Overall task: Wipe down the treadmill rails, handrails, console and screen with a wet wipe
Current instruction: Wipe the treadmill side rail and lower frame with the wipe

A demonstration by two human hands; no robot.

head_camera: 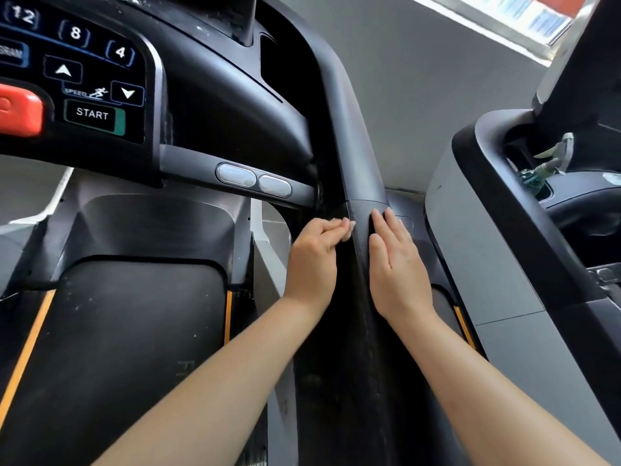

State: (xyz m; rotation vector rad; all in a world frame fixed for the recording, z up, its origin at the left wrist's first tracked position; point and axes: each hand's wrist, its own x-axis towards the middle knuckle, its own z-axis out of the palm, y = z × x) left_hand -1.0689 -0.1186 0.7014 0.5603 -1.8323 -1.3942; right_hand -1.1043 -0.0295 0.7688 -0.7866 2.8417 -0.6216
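Observation:
The black right handrail of the treadmill runs from the console down toward me between my two hands. My left hand presses against the rail's left side, its fingers curled round a small white wet wipe of which only a corner shows. My right hand lies flat on the rail's right side with straight fingers and holds nothing. The keypad with START and speed arrows sits at upper left.
Two silver pulse pads sit on the crossbar below the console. The black belt with orange stripes lies below left. A second treadmill stands close on the right, a spray bottle in its console tray. A red stop button shows at far left.

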